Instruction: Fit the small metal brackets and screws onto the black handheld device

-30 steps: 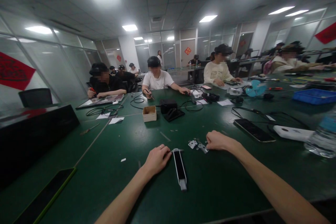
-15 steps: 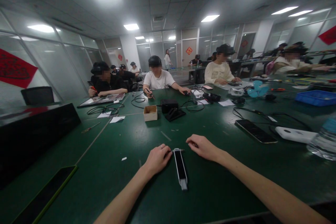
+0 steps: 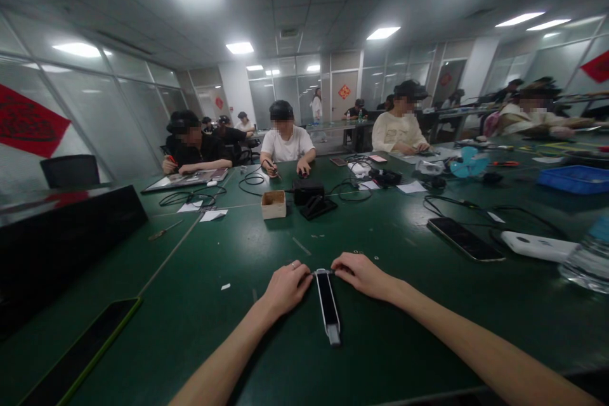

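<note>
A narrow white-framed device (image 3: 328, 301) with a long black middle and a grey near end lies on the green table (image 3: 214, 342) in front of me. Thin crosspiece ends stick out at its far end. My left hand (image 3: 288, 285) is closed in a pinch at the left one, resting on the table. At the right one, my right hand (image 3: 360, 271) has its thumb and finger pressed together; the fingers partly hide the tip. Just beyond my right hand lie small rings (image 3: 376, 258).
Farther off stand a small open cardboard box (image 3: 273, 205) and a black box (image 3: 308, 193). Phones (image 3: 464, 239) and a water bottle (image 3: 590, 257) lie to the right; a green-edged phone (image 3: 80, 355) is at left. A screwdriver (image 3: 165, 230) lies left. People sit opposite.
My right hand has moved left, from beside the device to its crosspiece end. Small rings now show behind it. My left hand stays put. The person opposite has drawn one hand inward.
</note>
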The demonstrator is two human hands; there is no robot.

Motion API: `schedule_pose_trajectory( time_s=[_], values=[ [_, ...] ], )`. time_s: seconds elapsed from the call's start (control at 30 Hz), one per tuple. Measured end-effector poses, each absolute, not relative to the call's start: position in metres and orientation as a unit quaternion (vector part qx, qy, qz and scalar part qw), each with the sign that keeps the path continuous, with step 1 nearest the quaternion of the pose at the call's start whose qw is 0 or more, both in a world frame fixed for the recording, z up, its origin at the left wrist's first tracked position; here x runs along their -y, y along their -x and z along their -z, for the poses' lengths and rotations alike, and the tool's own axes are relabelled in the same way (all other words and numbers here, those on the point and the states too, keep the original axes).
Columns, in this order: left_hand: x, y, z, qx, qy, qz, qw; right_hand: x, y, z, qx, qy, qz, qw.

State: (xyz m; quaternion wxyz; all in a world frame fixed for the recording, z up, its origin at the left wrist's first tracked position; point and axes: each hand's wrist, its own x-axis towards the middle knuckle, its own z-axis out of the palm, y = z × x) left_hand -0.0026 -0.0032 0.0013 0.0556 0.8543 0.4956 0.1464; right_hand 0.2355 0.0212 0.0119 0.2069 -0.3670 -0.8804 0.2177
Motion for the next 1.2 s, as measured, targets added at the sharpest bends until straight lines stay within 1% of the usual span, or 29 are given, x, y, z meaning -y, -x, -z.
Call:
schedule_pose_trajectory(
  time_s=[0.43,0.77,0.9,1.07,1.13,1.2],
  values=[
    [0.003,0.002,-0.004,-0.504,-0.850,-0.136,0.067,-0.021,-0.233,-0.009,0.877,0.380,-0.215,0.202],
    [0.003,0.001,-0.003,-0.504,-0.851,-0.132,0.067,-0.023,-0.231,-0.003,0.886,0.366,-0.184,0.216],
    [0.003,0.002,-0.003,-0.504,-0.851,-0.134,0.065,-0.024,-0.235,-0.009,0.887,0.372,-0.163,0.219],
    [0.003,0.001,-0.005,-0.503,-0.852,-0.130,0.068,-0.032,-0.251,-0.023,0.872,0.409,-0.102,0.250],
    [0.004,0.001,-0.006,-0.502,-0.852,-0.129,0.072,-0.036,-0.259,-0.029,0.866,0.427,-0.086,0.245],
    [0.004,0.001,-0.007,-0.504,-0.851,-0.129,0.074,-0.039,-0.267,-0.033,0.870,0.434,-0.082,0.221]
  ],
)
